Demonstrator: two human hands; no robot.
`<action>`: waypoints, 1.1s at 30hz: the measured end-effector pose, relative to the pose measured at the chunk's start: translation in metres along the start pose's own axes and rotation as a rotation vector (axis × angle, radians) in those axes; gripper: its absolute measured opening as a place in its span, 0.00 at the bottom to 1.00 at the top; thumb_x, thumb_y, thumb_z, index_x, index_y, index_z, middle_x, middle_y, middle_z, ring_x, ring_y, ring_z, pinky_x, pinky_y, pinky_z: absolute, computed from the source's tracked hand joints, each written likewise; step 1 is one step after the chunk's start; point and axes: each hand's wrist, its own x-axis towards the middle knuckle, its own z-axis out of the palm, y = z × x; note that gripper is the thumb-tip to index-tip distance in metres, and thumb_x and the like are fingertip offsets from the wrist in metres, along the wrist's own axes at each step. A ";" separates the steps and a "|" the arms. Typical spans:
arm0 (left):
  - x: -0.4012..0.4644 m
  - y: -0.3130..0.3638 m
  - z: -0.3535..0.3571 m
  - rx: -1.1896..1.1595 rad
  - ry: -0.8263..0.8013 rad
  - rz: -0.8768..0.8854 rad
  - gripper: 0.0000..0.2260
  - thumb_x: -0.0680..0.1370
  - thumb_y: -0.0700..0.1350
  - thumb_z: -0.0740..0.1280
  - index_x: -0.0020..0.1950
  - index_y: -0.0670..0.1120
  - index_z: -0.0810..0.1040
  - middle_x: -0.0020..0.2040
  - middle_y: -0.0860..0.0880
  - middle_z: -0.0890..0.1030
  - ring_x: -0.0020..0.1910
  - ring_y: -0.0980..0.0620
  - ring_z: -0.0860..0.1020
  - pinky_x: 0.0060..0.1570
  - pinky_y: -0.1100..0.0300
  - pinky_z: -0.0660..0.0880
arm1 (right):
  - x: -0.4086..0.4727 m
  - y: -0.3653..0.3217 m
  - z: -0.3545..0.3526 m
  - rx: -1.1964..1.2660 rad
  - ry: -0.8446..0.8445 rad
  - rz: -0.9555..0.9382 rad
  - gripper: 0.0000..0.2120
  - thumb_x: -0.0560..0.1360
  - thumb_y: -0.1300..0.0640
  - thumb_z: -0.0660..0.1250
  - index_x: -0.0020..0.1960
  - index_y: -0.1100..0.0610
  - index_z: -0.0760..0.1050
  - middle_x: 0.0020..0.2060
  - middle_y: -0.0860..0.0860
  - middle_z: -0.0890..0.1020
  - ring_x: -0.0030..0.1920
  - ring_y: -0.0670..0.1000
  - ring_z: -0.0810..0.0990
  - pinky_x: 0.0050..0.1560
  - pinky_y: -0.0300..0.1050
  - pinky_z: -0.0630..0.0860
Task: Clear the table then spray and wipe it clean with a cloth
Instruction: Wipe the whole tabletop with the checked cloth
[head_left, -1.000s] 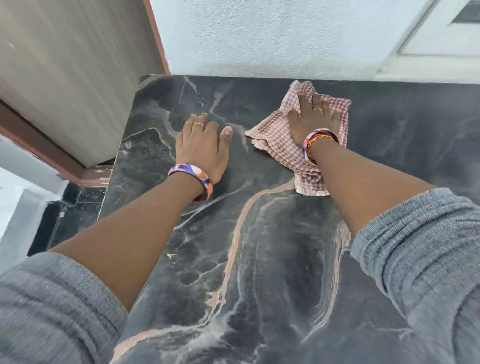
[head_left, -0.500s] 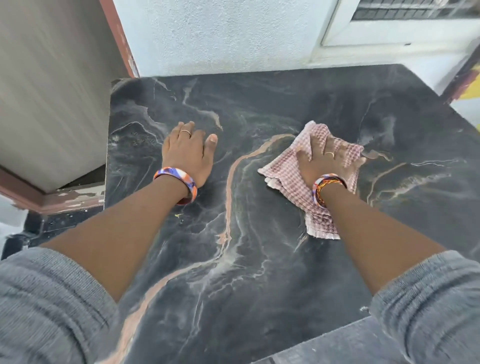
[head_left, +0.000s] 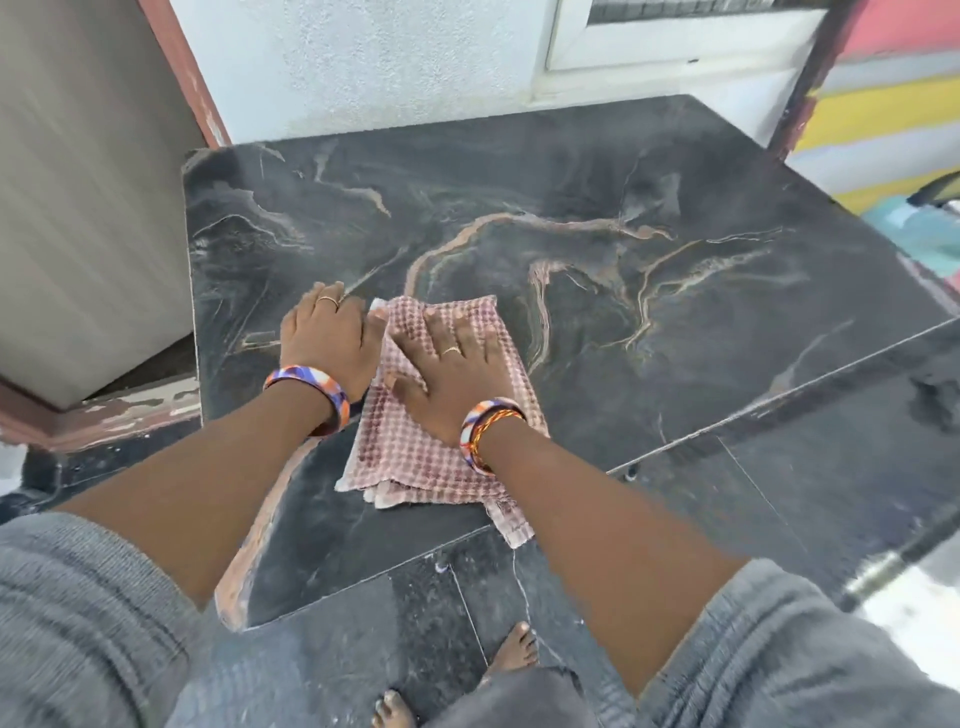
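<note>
A black marble table (head_left: 623, 218) with pale orange veins fills the view. A pink checked cloth (head_left: 415, 457) lies on its near left part, one corner hanging over the front edge. My right hand (head_left: 457, 364) presses flat on the cloth with fingers spread. Just left of it, my left hand (head_left: 332, 338) rests flat on the bare tabletop, its thumb touching the cloth's left edge. Both wrists wear coloured bangles.
A white wall and window frame (head_left: 649, 47) stand behind the table, a grey door with a red-brown frame (head_left: 182, 67) at the left. Striped coloured fabric (head_left: 883, 109) is at the far right. My bare feet (head_left: 514, 654) stand on dark floor tiles below the front edge.
My right hand has slid the cloth from the table's right side towards the near left, up against my left hand. The view has pulled back, showing the front edge and floor.
</note>
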 end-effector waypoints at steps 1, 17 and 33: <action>-0.002 0.006 0.002 0.008 -0.003 0.006 0.19 0.81 0.49 0.52 0.63 0.40 0.73 0.71 0.40 0.66 0.73 0.41 0.59 0.71 0.47 0.56 | -0.007 0.003 0.000 0.004 -0.004 -0.017 0.26 0.79 0.40 0.49 0.76 0.40 0.49 0.78 0.51 0.49 0.77 0.58 0.45 0.74 0.61 0.40; 0.037 0.226 0.053 0.063 -0.005 0.111 0.20 0.81 0.50 0.51 0.64 0.40 0.73 0.73 0.41 0.64 0.74 0.42 0.58 0.71 0.46 0.55 | -0.063 0.237 -0.046 0.035 0.019 0.138 0.27 0.79 0.38 0.46 0.76 0.40 0.47 0.78 0.49 0.47 0.78 0.57 0.42 0.74 0.62 0.38; 0.162 0.396 0.134 -0.032 -0.059 0.272 0.19 0.81 0.51 0.52 0.61 0.42 0.74 0.72 0.40 0.66 0.73 0.42 0.60 0.70 0.47 0.56 | -0.036 0.489 -0.102 0.086 0.117 0.823 0.28 0.78 0.37 0.45 0.76 0.41 0.45 0.78 0.49 0.45 0.78 0.57 0.41 0.73 0.63 0.36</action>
